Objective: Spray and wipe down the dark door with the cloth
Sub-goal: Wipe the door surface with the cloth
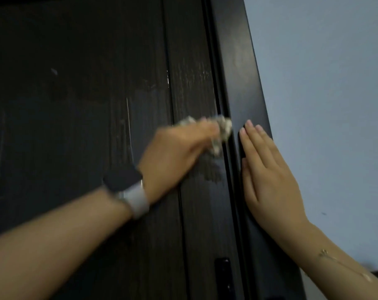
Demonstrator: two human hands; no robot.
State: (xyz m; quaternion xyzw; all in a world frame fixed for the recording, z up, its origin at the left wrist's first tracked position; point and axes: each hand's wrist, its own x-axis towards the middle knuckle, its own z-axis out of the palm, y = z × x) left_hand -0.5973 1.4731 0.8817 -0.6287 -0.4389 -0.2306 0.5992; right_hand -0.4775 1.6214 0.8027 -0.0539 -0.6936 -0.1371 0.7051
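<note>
The dark wood-grain door (79, 105) fills the left and middle of the head view, with wet streaks and a damp patch near its right edge. My left hand (175, 152), blurred by motion and wearing a watch with a grey strap, presses a crumpled pale cloth (221, 131) against the door's right stile beside the frame gap. My right hand (268, 178) lies flat with straight fingers on the dark door frame (242, 79), just right of the cloth. No spray bottle is in view.
A pale blue-grey wall (324, 94) runs to the right of the frame. A black lock or handle plate (223, 276) sits low on the door near its right edge. Wet drops show on my right forearm (335, 263).
</note>
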